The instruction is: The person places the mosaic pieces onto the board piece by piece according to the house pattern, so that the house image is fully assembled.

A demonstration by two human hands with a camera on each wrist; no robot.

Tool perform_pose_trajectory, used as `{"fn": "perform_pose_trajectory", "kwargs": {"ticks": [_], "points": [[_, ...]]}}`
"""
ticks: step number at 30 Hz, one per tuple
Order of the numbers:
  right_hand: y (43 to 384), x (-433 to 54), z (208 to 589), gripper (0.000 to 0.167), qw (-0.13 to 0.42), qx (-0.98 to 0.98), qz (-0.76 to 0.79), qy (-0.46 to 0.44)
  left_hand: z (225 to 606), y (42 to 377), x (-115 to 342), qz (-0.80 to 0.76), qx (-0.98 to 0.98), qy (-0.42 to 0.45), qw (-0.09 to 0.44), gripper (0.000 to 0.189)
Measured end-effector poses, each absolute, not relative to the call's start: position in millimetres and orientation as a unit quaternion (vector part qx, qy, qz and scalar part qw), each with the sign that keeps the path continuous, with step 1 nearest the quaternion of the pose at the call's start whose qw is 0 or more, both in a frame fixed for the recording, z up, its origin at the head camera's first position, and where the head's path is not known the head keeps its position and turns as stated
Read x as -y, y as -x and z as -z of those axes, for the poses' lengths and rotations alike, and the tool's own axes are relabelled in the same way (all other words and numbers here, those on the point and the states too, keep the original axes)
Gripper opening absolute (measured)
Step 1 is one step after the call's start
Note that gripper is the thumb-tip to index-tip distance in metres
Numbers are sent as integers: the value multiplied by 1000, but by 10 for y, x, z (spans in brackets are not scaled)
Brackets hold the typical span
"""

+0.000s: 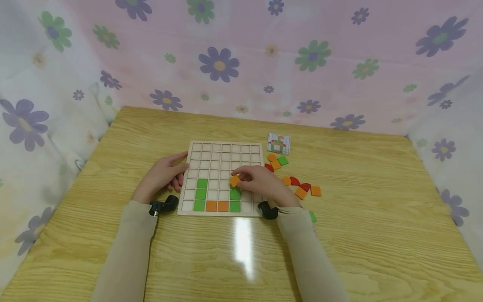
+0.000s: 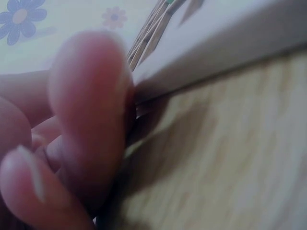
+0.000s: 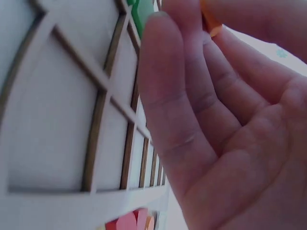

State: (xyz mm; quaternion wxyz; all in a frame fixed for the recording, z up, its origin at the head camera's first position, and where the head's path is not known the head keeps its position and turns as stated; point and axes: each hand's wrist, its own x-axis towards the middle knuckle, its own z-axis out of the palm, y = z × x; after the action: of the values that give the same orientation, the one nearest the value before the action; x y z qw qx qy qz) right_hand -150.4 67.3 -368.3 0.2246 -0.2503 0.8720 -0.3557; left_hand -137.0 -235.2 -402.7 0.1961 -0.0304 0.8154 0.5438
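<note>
My right hand (image 1: 264,181) pinches an orange square tile (image 1: 235,180) between thumb and fingers. The tile is tilted and overlaps the top of a short column of green tiles (image 1: 235,195) on the wooden grid board (image 1: 215,155). Another green column (image 1: 200,194) stands further left on the board, and two orange tiles (image 1: 216,206) lie side by side between the columns in the bottom row. At the board's left edge, my left hand (image 1: 162,174) rests with relaxed fingers, fingertips right at the rim. In the left wrist view a fingertip (image 2: 91,81) is against the board's side.
A small pattern card (image 1: 279,144) lies beyond the board's top right corner. Loose orange, red and green pieces (image 1: 301,193) are scattered right of the board, partly behind my right forearm. One green piece (image 1: 313,216) shows beside the right sleeve. A flowered curtain (image 1: 256,84) borders the table.
</note>
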Motion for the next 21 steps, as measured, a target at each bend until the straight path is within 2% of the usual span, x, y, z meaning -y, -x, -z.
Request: {"fn": "perform_pose_trajectory", "kwargs": {"ticks": [21], "points": [[1645, -289, 3694, 25, 264, -849, 384, 249, 4022, 1383, 2350, -534, -823, 22, 194, 54]]}}
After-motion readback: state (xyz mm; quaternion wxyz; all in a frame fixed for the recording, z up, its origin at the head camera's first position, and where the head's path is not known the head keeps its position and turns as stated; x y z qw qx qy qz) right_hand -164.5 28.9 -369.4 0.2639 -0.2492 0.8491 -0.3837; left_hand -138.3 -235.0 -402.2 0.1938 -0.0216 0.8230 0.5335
